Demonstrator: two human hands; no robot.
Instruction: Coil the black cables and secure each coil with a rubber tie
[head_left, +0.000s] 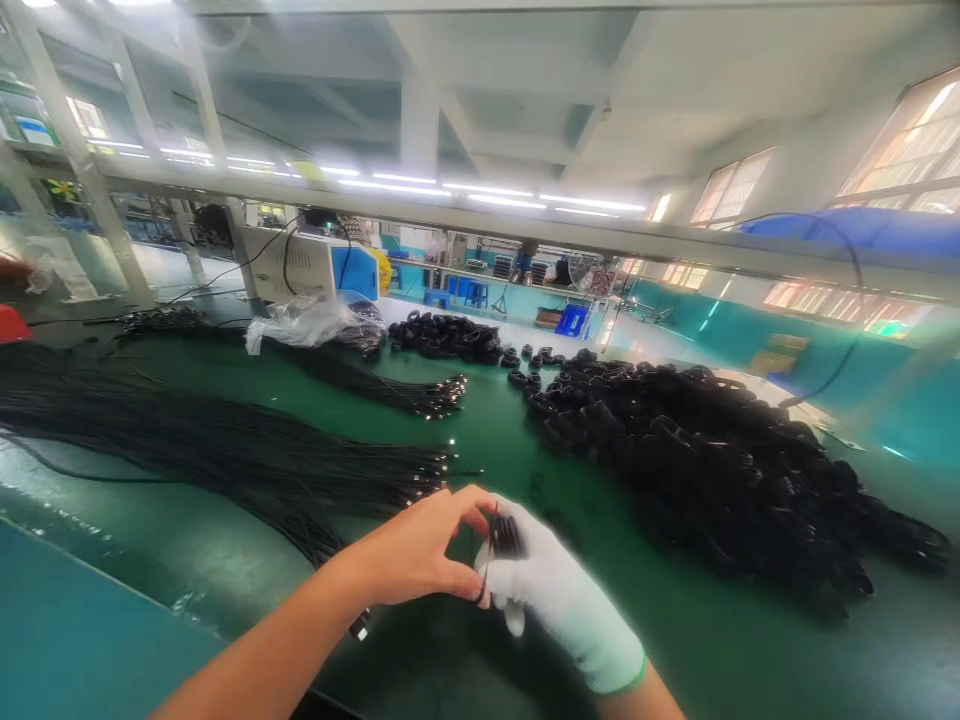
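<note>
Gripping coiled cable [508,537] with right fingers [505,578], pinching thin black strand [489,558] with left fingers [462,581]; between loose cables [247,450] and heaped coils [705,475].

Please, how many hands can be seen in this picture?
2: the bare left hand and the white-gloved right hand, both at a small black cable coil. No other hand shows clearly.
</note>
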